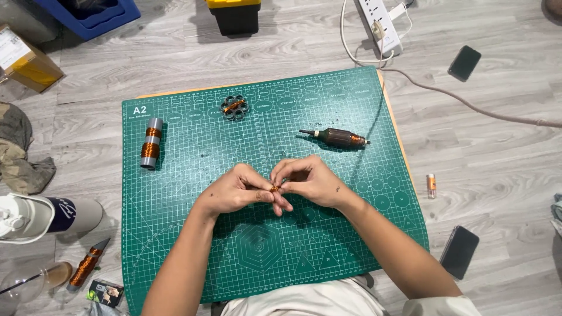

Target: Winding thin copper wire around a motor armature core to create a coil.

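Head view, single entry. Left hand (pixel 237 190) and right hand (pixel 310 180): both meet over the middle of the green cutting mat (pixel 175 246), fingertips pinched together on a small copper-wound coil piece (pixel 275 188) held just above the mat; each grip is closed on that piece, left from below and beside, right from above. Step in hand, as judged: fine finger work on the small winding. The next move would call for steady pinch pressure and small turns, not reach. Surrounding items on the mat: grey cylinder with copper windings (pixel 151 143) near the left edge, lying on its side; ring cluster with copper wire (pixel 234 107) near the far edge; motor armature (pixel 336 137) to the right of centre, well apart from the hands. Off the mat, on the floor: power strip (pixel 380 23), two dark phones (pixel 464 62) (pixel 459 251), small copper-banded tube (pixel 431 185). Open room: bare mat lies before and to both sides of the hands; the mat's right edge is near the right forearm.
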